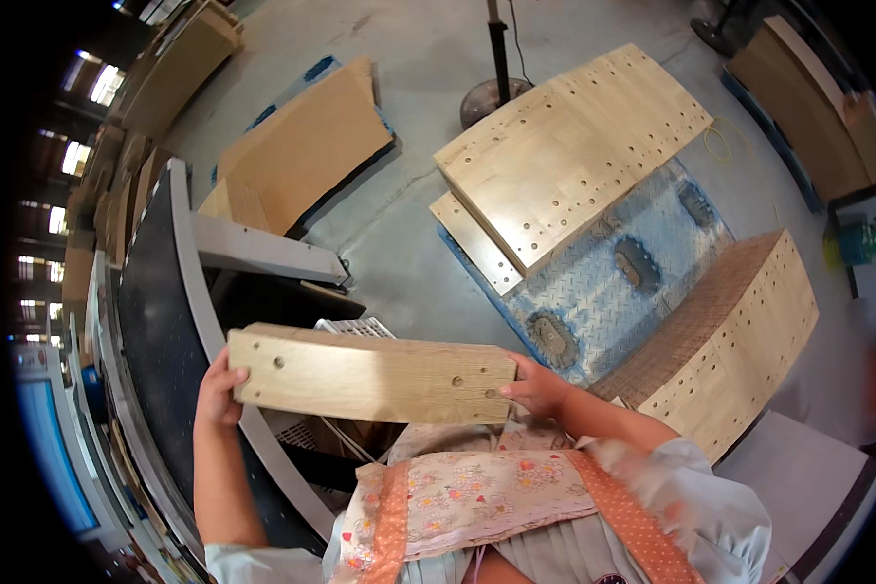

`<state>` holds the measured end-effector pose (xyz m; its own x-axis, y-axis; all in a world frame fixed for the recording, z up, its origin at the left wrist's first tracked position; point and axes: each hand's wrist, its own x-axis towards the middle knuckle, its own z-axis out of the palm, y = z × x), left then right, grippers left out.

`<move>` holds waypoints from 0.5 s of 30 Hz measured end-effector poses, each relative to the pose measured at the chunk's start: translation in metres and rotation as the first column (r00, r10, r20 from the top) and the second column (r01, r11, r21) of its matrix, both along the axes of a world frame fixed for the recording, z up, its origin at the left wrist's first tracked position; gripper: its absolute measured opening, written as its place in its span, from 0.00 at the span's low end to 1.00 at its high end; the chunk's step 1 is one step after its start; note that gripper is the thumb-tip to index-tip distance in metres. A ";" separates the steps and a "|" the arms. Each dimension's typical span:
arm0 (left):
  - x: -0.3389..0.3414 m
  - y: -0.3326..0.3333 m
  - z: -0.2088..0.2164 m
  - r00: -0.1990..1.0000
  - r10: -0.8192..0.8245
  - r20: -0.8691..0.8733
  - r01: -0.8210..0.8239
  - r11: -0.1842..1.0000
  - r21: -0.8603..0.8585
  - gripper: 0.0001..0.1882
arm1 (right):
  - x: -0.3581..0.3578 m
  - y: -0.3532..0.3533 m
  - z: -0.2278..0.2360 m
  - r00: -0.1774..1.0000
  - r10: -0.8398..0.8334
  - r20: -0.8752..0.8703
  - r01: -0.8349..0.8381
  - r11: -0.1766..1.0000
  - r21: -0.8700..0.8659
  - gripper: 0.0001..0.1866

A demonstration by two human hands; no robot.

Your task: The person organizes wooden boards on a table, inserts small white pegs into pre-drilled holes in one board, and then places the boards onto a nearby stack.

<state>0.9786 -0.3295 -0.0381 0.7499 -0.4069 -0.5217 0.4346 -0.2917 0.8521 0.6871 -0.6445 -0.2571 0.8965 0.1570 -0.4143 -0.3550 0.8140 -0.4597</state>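
Note:
Between my two hands I hold a pale wooden board (370,378) with drilled holes near both ends, lengthwise across my body above my lap. My left hand (221,389) is closed round its left end. My right hand (538,385) grips the right end, thumb on the front face. The board seems thick, possibly several boards held together; its far side is hidden from me. Just beyond it, partly covered, is a white plastic basket (355,327).
A black-topped conveyor or bench (165,292) with a pale rail runs along my left. Ahead right, a blue metal-plated pallet (603,282) bears a stack of drilled wooden panels (574,146) and another stack (730,341). Flat cardboard (302,136) and a fan base (487,102) stand farther off.

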 end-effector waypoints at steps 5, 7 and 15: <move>0.083 -0.099 -0.120 0.949 -0.238 -0.208 0.214 0.968 -0.129 0.34 | -0.015 -0.024 -0.032 0.956 -0.218 -0.197 0.238 0.967 0.085 0.43; 0.109 -0.128 -0.188 0.902 -0.291 -0.319 0.251 0.954 -0.161 0.34 | -0.019 -0.027 -0.068 0.913 -0.291 -0.287 0.331 0.938 0.100 0.43; 0.195 -0.253 -0.426 0.772 -0.435 -0.463 0.426 0.895 -0.131 0.35 | 0.031 -0.010 -0.248 0.644 -0.496 -0.583 0.639 0.767 0.054 0.42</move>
<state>1.1741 -0.5829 -0.4639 0.1602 -0.6403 -0.7512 0.6130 -0.5319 0.5842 0.7177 -0.6542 -0.5054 0.5032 -0.1552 -0.8501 0.0982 0.9876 -0.1222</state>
